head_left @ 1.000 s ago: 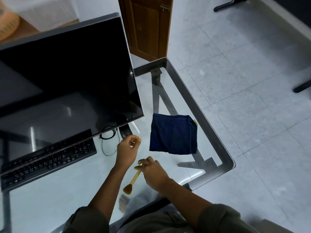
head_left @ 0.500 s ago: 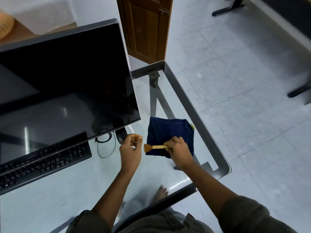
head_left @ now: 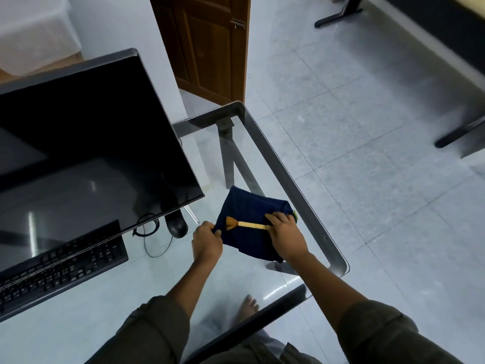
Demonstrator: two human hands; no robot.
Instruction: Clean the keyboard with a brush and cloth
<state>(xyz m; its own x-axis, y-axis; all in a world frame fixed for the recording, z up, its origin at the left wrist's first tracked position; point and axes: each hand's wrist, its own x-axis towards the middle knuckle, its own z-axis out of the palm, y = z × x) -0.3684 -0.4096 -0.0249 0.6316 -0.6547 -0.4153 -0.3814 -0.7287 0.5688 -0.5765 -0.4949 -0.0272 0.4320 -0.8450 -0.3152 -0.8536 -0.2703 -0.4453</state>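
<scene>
Head view: left hand (head_left: 207,243) pinches the navy cloth (head_left: 252,227) corner; right hand (head_left: 286,236) grips the brush (head_left: 245,224) lying across it

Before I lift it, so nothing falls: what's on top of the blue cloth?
The brush lies across the blue cloth, its handle end in the right hand. The left hand pinches the cloth's left edge. What the hands cover is hidden.

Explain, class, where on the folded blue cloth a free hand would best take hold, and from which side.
Probably the near left corner of the blue cloth, approached from the keyboard side. The cloth lies flat on the glass desk, that corner is where the left hand pinches, and the brush crosses the middle.
</scene>
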